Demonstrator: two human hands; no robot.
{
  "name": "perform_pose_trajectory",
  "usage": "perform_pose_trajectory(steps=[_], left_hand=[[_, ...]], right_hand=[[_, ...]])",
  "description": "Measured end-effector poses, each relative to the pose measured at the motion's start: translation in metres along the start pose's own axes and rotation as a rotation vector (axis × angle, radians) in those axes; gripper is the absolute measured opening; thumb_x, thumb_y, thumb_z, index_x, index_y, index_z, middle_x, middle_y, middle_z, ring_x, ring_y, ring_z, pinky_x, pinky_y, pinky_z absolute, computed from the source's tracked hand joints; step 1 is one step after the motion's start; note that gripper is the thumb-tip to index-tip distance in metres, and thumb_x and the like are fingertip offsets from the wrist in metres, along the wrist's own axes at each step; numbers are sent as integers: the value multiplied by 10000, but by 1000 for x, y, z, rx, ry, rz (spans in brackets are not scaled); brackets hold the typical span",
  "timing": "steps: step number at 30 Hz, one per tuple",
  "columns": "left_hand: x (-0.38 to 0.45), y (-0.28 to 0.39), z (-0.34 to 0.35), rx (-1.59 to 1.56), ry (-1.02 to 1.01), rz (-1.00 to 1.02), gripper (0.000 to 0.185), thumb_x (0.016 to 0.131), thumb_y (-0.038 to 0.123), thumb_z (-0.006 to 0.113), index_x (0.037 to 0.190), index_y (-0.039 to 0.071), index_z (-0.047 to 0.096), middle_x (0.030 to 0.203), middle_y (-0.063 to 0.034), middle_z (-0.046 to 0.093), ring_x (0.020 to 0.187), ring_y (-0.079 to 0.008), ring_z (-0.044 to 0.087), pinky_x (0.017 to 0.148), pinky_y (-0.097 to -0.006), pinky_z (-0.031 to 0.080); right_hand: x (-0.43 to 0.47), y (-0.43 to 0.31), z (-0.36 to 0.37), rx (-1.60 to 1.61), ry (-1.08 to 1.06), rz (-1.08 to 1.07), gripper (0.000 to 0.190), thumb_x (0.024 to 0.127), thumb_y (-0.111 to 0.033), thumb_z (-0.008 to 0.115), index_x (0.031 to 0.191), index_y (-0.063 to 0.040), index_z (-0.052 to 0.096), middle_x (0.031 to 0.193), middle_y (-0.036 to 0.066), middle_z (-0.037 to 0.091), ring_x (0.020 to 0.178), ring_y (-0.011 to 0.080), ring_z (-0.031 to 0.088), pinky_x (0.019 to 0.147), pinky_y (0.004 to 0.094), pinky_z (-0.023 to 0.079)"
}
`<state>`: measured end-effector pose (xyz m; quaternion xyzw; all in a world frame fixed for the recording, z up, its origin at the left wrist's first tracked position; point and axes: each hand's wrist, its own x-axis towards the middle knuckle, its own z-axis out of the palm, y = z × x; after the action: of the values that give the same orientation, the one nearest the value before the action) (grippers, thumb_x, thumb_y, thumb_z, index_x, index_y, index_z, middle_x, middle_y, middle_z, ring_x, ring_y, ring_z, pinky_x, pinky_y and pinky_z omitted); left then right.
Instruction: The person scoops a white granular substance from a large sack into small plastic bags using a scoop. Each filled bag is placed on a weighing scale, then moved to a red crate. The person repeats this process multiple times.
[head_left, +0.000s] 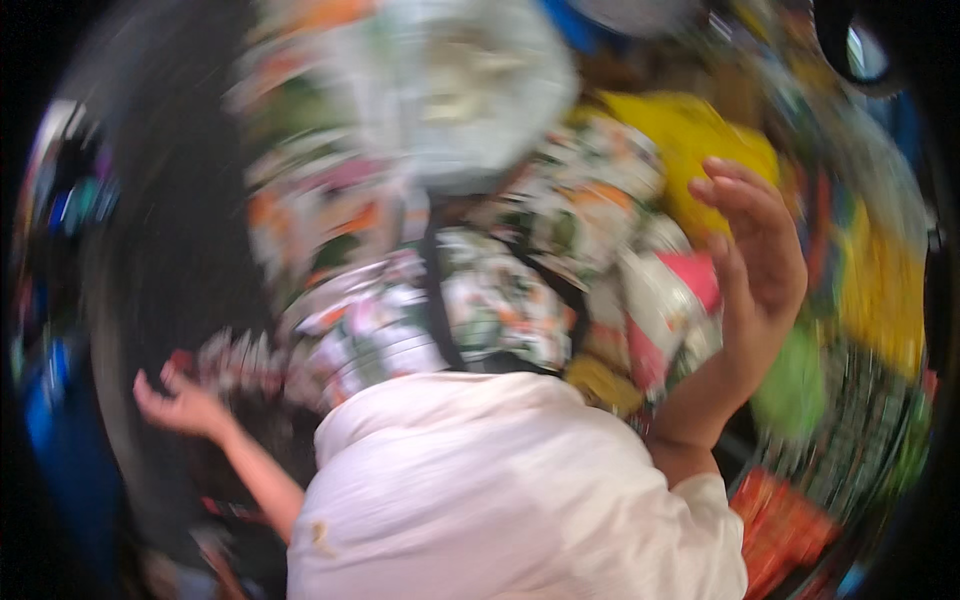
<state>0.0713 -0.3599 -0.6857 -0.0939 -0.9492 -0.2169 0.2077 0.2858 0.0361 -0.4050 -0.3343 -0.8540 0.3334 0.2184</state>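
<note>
My left hand (176, 401) is raised at the lower left over a dark surface, its fingers spread and nothing in it. On the right my right hand (757, 232) is lifted with fingers loosely curved and apart, also holding nothing. It appears in front of a yellow plastic bag or sheet (675, 142). Between the hands lies white fabric with an orange and green floral print (352, 217), crossed by a dark strap (442, 300). A pale bag or container (525, 127) at the top centre holds cream-coloured pieces (465, 75). Strong blur hides finer detail.
White and pink packages (660, 307) lie beside my right forearm. A green bag (791, 382) and a red-orange item (780, 525) are at the lower right. Something blue (67, 450) stands at the far left. A dark surface (180, 187) extends along the left.
</note>
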Motion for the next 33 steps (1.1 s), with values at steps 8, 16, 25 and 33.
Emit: perform_pose_trajectory(steps=[8,16,25,33], left_hand=[[124,265,63,-889,-443,553,288,966,71,430,1179,-75,557,1186,-128,601,1063,-192,581,976,-291,412],[126,356,140,-1034,-1171,790,307,963,97,455,1237,-5,547,1229,-104,574,1132,-174,540,1012,-295,380],[134,350,119,-1091,-1087,697,286,941,81,512,1209,-3,566,1152,-72,611,1056,-136,561,971,-270,395],[47,437,-33,-1448,-1569,895,309,690,137,770,941,8,645,940,-70,672,908,-183,614,923,-325,414]], right_hand=[[-191,-3,-202,-635,127,861,96,777,-3,637,859,37,667,782,69,665,726,116,603,679,258,471],[-399,127,-109,-17,-57,1329,181,738,-174,762,779,-17,683,696,20,644,632,96,559,594,259,442],[-312,87,-141,286,-292,1333,85,824,-78,652,820,6,639,706,-8,610,692,74,547,640,239,448],[-70,69,-70,711,-606,447,288,891,-277,593,966,0,617,842,31,638,795,114,591,710,258,469]])
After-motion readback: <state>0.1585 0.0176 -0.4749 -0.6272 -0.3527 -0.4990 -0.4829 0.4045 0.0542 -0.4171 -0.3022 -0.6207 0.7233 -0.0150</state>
